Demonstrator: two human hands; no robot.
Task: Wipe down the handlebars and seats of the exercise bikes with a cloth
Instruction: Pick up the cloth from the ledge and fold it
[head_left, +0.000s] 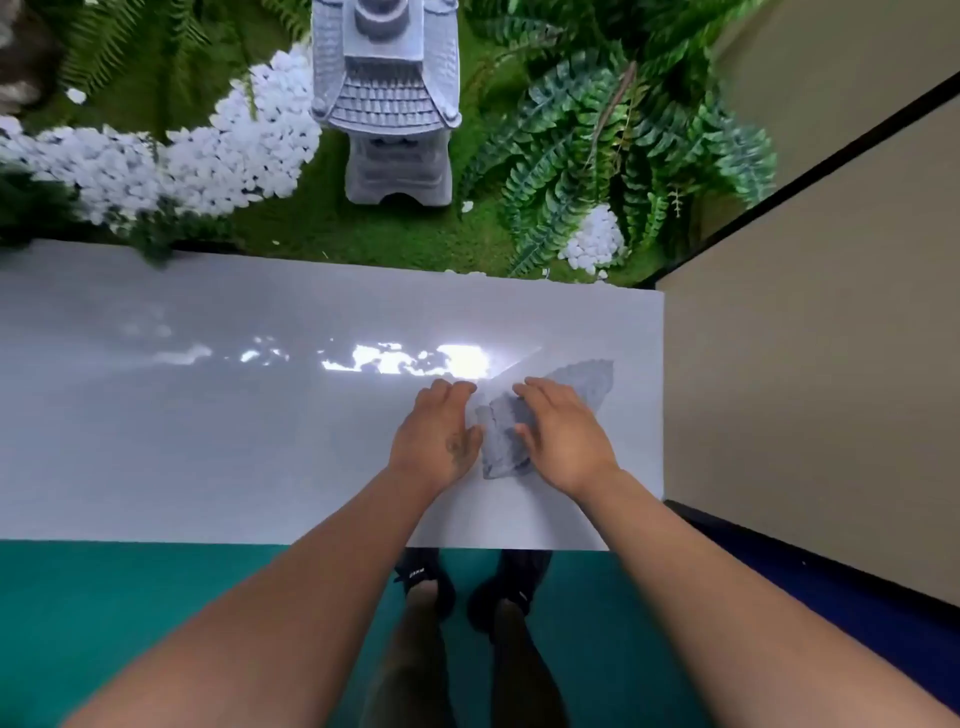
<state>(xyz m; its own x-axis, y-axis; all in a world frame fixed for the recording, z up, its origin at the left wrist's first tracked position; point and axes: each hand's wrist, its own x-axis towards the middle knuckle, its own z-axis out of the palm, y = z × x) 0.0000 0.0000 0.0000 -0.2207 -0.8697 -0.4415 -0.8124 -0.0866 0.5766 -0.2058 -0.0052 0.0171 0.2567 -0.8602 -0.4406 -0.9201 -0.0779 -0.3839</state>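
Right hand (563, 434) hides the middle of the cloth (501, 441).

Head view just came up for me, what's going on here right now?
A person stands at a glossy white ledge with both hands on a grey cloth lying on it. The left hand rests at the cloth's left edge and the right hand lies flat over its middle, apparently folding or gathering it. Behind the ledge are a stone lantern, white pebbles and ferns. No exercise bike is in view.
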